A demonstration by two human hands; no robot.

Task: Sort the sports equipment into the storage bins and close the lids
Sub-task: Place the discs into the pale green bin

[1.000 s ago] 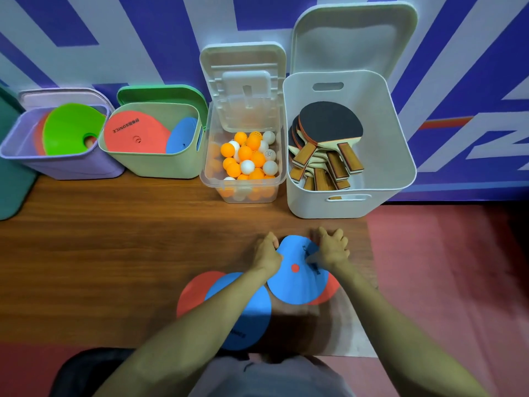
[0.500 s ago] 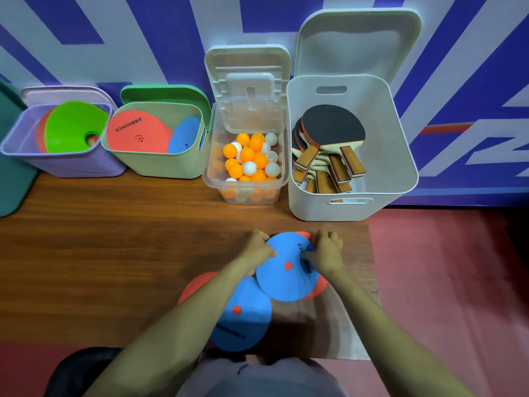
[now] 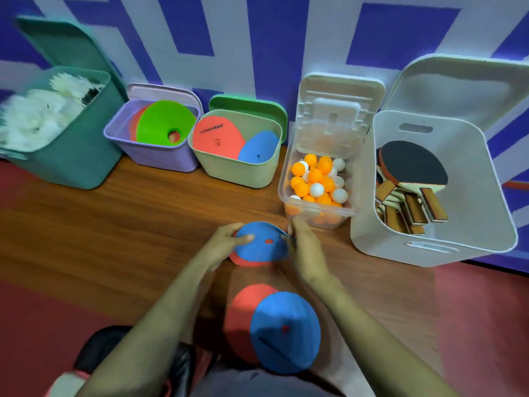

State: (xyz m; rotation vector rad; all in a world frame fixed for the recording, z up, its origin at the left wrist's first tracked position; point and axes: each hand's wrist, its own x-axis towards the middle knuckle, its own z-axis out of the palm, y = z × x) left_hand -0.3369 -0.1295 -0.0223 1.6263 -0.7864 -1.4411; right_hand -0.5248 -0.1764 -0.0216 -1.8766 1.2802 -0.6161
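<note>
Blue disc [image 3: 262,242] on a red disc [image 3: 243,261], held low over the worktop [image 3: 114,224] before the clear box [image 3: 283,181], left grip [image 3: 226,245] and right grip [image 3: 303,247] pinching opposite edges. We would carry the pair level and slide it edgewise into the pale green bin [image 3: 229,170], which holds like discs. We list, lids open: lilac bin [image 3: 160,159], green cone [image 3: 163,121]; clear box, orange and white balls [image 3: 315,179]; white bin [image 3: 486,181], bats [image 3: 412,164]; dark green bin [image 3: 80,161], shuttlecocks [image 3: 34,121].

On the tabletop [image 3: 114,224], the ball box [image 3: 282,190] stands left of the paddle bin [image 3: 486,196]; two overlapping discs [image 3: 286,330] lie before them.
</note>
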